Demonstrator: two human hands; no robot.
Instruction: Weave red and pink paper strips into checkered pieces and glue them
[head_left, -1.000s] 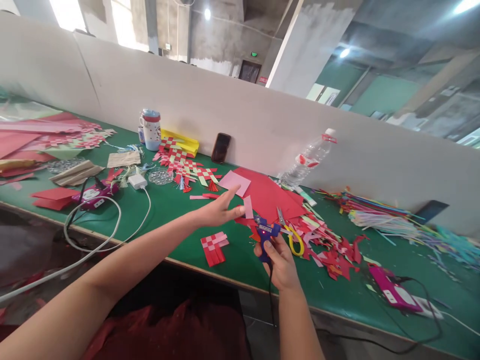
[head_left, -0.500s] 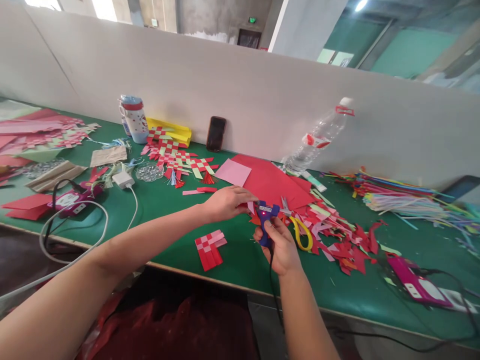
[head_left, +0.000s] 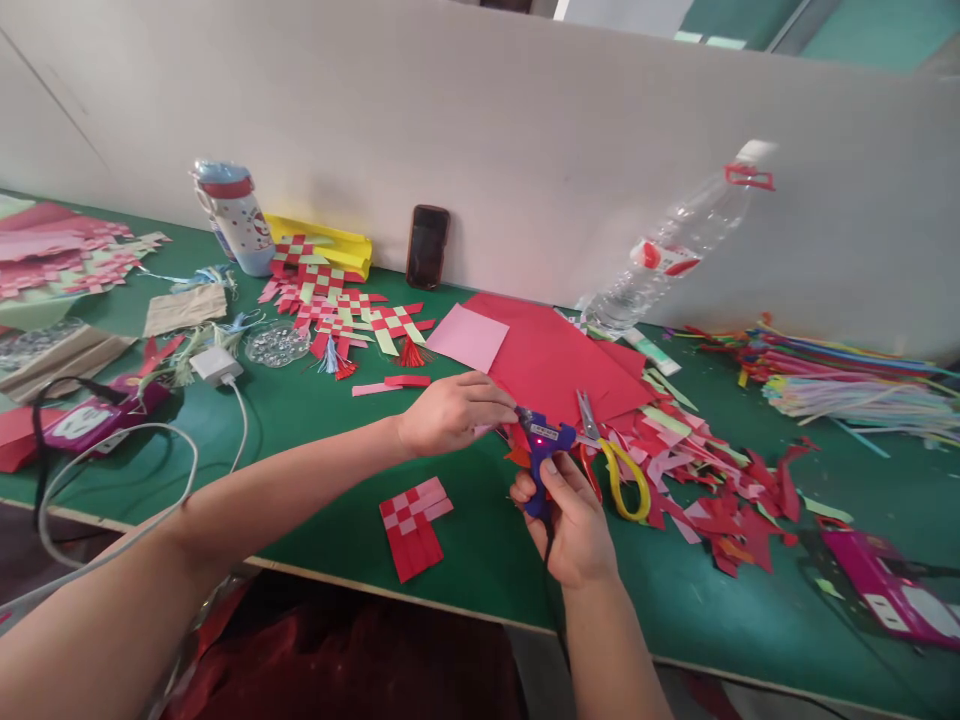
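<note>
My right hand [head_left: 574,520] is wrapped round the handle of a small blue glue gun [head_left: 544,450] whose red light is on; its nozzle points left. My left hand [head_left: 454,410] is closed in a pinch right at the nozzle, holding a small pink paper strip that is mostly hidden by the fingers. A red and pink woven paper piece [head_left: 412,515] lies on the green table [head_left: 300,420] just below my left wrist. Yellow-handled scissors [head_left: 615,465] rest beside the glue gun on the right.
Red paper sheets [head_left: 555,355] and a pink square [head_left: 469,337] lie behind my hands. Scraps [head_left: 712,490] spread to the right. At the back stand a phone [head_left: 427,245], a mug [head_left: 232,215], a tilted plastic bottle [head_left: 675,250] and woven pieces [head_left: 337,310]. A white cable [head_left: 150,470] loops at left.
My left hand went from open with fingers stretched to a pinch at the glue gun's nozzle. The camera tilted down. My right hand kept hold of the glue gun.
</note>
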